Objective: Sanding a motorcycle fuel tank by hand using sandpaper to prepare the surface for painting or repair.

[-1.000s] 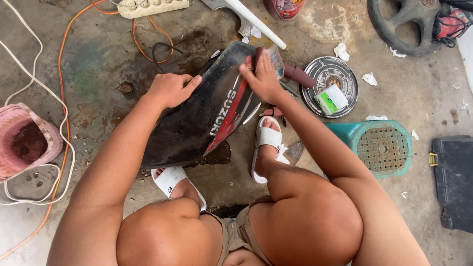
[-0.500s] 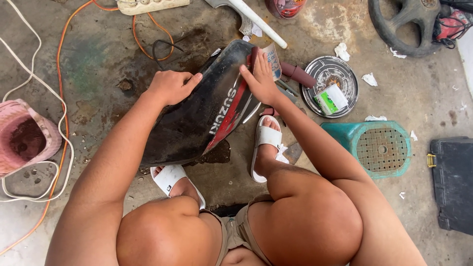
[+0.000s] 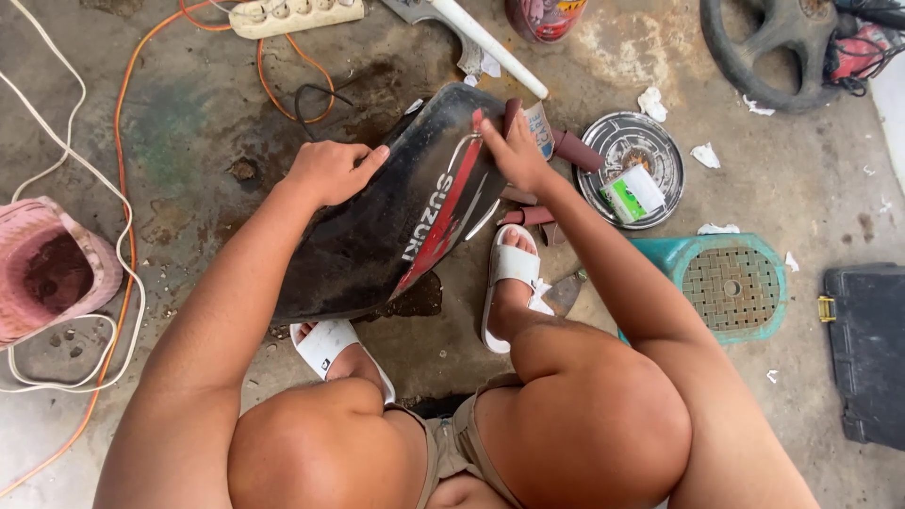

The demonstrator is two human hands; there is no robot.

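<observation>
A black curved body panel (image 3: 386,245) with red and white stripes leans on the concrete floor between my feet. My left hand (image 3: 330,172) grips its upper left edge, thumb over the rim. My right hand (image 3: 517,151) lies flat on the panel's upper right end and presses a small piece of dark red sandpaper (image 3: 478,119) against it; the fingers hide most of the paper. More rolled and folded sandpaper (image 3: 577,151) lies just right of that hand. My white sandals (image 3: 514,269) stand below the panel.
A round metal lid (image 3: 650,141) holding a green and white packet sits to the right. Nearer me are a teal plastic stool (image 3: 731,283) and a black case (image 3: 872,349). A pink bucket (image 3: 47,269), orange cable (image 3: 121,170) and power strip (image 3: 297,14) lie left and behind.
My right hand has shifted slightly along the top end of the panel, down and then back up. My left hand keeps the same hold on the edge.
</observation>
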